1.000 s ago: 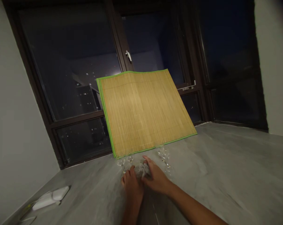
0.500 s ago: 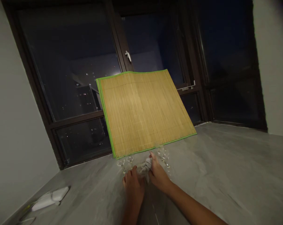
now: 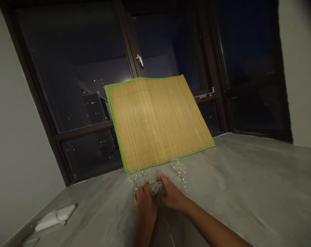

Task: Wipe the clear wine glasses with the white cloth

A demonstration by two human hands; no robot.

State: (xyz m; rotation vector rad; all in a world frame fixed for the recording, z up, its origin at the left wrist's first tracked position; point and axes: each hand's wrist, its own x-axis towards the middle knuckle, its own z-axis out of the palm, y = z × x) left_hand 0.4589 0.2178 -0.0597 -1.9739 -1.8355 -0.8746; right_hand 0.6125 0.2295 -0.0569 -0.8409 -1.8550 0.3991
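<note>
My left hand (image 3: 144,203) and my right hand (image 3: 171,194) meet low in the middle of the view, above the grey counter (image 3: 243,192). Both are closed around a crumpled pale cloth (image 3: 157,187) held between them. What lies inside the cloth is hidden. Two small clear stemmed glasses (image 3: 137,176) stand just beyond my left hand. Further clear stemmed glasses (image 3: 179,170) stand just past my right hand's fingertips. All of these glasses are upright and not touched.
A bamboo mat (image 3: 158,120) with green edging leans against the dark window (image 3: 75,75) behind the glasses. A white object (image 3: 55,217) lies on the counter at the lower left by the wall. A window handle (image 3: 139,60) sits above the mat.
My right hand pushed forward over the cloth half a second ago and has drawn back a little. My left hand has barely moved. The glasses and mat stay put.
</note>
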